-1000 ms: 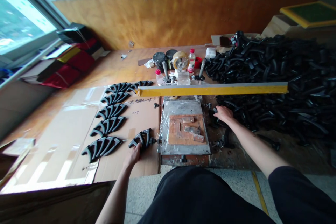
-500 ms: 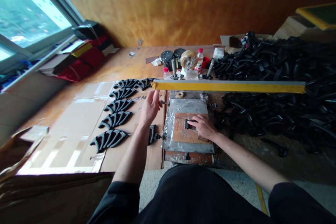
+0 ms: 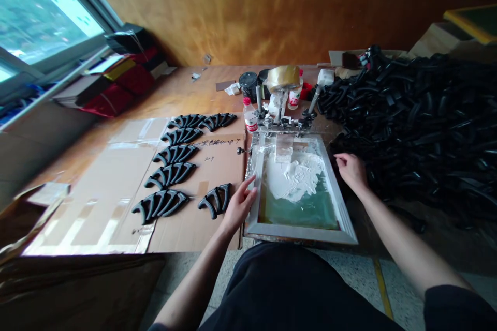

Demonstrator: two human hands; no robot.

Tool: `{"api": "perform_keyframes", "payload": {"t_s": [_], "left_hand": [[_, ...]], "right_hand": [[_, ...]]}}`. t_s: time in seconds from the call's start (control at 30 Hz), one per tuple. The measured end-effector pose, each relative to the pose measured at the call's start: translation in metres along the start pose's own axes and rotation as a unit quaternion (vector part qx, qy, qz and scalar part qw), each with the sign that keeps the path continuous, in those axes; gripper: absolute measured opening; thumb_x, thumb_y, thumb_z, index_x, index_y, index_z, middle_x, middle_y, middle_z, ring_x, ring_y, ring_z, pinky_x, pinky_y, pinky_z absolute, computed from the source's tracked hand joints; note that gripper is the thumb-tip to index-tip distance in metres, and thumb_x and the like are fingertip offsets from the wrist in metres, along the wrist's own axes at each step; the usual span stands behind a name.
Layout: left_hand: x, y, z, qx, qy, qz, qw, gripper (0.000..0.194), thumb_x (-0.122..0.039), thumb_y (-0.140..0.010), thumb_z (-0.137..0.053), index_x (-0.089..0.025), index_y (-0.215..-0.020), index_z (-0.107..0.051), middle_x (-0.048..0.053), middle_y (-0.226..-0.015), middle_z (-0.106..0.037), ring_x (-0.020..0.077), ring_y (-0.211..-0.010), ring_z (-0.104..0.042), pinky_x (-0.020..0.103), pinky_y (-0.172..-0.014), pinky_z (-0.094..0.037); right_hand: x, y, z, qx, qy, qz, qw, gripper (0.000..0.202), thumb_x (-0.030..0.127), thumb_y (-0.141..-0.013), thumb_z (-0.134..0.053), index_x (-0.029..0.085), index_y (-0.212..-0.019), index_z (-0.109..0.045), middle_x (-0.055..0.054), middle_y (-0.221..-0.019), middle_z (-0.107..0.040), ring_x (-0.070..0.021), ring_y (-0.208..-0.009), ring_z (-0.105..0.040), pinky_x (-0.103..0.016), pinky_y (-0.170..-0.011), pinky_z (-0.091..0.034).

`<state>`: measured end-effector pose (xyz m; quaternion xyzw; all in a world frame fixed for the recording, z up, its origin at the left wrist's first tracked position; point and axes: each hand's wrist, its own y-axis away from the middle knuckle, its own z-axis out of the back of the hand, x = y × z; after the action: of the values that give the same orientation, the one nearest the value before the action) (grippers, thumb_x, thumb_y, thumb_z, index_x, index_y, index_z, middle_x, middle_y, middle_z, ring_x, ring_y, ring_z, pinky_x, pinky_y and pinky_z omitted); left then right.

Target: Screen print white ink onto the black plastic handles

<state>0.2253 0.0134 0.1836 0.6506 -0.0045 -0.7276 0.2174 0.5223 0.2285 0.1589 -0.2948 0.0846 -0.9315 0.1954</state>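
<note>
A silkscreen frame (image 3: 254, 217) with a silver border now lies down flat over the work plate. White paste (image 3: 298, 181) is spread on the upper part of its green mesh (image 3: 298, 212). My left hand (image 3: 238, 206) is at the frame's left border, fingers apart, with nothing in it; whether it touches the border I cannot tell. My right hand (image 3: 351, 171) hovers just off the right side with its fingers loosely stretched, near a heap of curved black plastic handles (image 3: 404, 93). The plate and the small black piece on it are hidden under the frame.
Rows of black handles (image 3: 171, 175) lie on cardboard (image 3: 116, 186) at left, with a small group (image 3: 215, 200) nearer me. Behind the frame stand a metal clamp (image 3: 285, 124), a tape roll (image 3: 284, 78), a bottle (image 3: 250, 116) and dark jars (image 3: 248, 85).
The raised frame has come down over the plate. My left hand has moved down and slightly right; my right hand has left the black piece on the plate and moved right, outside the frame.
</note>
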Motion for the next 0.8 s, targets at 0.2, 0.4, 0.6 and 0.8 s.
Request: {"api": "perform_keyframes", "payload": {"t_s": [0.2, 0.4, 0.6, 0.8], "left_hand": [[0.039, -0.016, -0.014, -0.035, -0.054, 0.048, 0.997, 0.066, -0.040, -0.077, -0.065, -0.026, -0.140, -0.048, -0.006, -0.061, -0.053, 0.0101, -0.053, -0.046, 0.020, -0.054, -0.036], [0.050, -0.022, -0.013, -0.038, -0.073, 0.041, 0.996, 0.060, -0.041, -0.078, -0.063, -0.025, -0.135, -0.054, -0.004, -0.067, -0.058, 0.0124, -0.058, -0.051, 0.022, -0.058, -0.039], [0.061, -0.023, -0.010, -0.020, -0.092, 0.027, 0.995, 0.061, -0.046, -0.082, -0.058, -0.023, -0.138, -0.051, -0.003, -0.070, -0.059, 0.0125, -0.060, -0.052, 0.022, -0.058, -0.038], [0.056, -0.022, -0.011, -0.022, -0.066, 0.034, 0.997, 0.061, -0.047, -0.081, -0.059, -0.022, -0.137, -0.052, -0.004, -0.066, -0.056, 0.0114, -0.057, -0.049, 0.021, -0.054, -0.036]], "right_hand": [[0.090, -0.043, -0.034, 0.022, 0.060, 0.163, 0.985, 0.065, 0.029, -0.077, -0.072, 0.016, -0.136, -0.049, -0.016, -0.139, -0.047, -0.0320, -0.122, -0.048, -0.043, -0.098, -0.043], [0.115, -0.007, -0.057, 0.204, 0.096, 0.224, 0.948, 0.013, 0.017, -0.084, -0.058, 0.021, -0.095, -0.064, -0.005, -0.092, -0.068, -0.0214, -0.087, -0.060, -0.030, -0.074, -0.044], [0.096, 0.019, -0.022, 0.309, 0.027, 0.381, 0.871, 0.028, 0.003, -0.076, -0.052, 0.023, -0.087, -0.067, 0.000, -0.085, -0.067, -0.0173, -0.084, -0.059, -0.026, -0.070, -0.041], [0.097, 0.022, -0.035, 0.208, 0.009, 0.322, 0.924, 0.031, 0.004, -0.078, -0.054, 0.024, -0.096, -0.070, -0.003, -0.098, -0.070, -0.0196, -0.091, -0.061, -0.029, -0.076, -0.045]]}}
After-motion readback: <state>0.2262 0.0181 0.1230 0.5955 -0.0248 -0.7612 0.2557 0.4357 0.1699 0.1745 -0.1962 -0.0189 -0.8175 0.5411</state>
